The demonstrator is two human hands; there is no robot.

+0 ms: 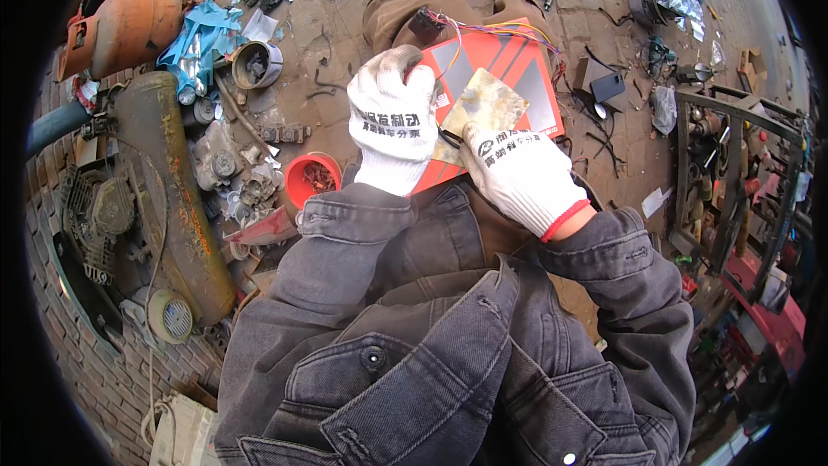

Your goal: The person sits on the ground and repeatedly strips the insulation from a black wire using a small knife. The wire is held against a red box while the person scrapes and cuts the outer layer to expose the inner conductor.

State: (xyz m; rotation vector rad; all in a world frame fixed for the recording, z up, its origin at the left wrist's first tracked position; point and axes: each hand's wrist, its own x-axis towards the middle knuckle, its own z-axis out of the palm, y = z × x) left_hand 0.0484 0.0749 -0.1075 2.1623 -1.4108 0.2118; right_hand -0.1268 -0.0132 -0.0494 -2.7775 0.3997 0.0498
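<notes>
A red board with grey stripes (542,91) lies across my lap. On it rests a smaller square piece with a mottled yellow-grey surface (490,106). My left hand (392,112), in a white knit glove with dark print, is closed at the board's left edge; what its fingers hold is hidden. My right hand (517,173), gloved alike, is closed over the square's lower corner, with a slim black piece (449,137) poking out of its fingers. Purple, yellow and orange wires (517,28) run along the board's far edge from a black connector (426,24).
Left of me stand a red bucket (312,178) with scraps, a metal can (257,66), an orange gas cylinder (129,32) and a long rusty cylinder (177,198). To the right are a black box (601,85) and a metal frame rack (733,173). Scrap parts litter the brick floor.
</notes>
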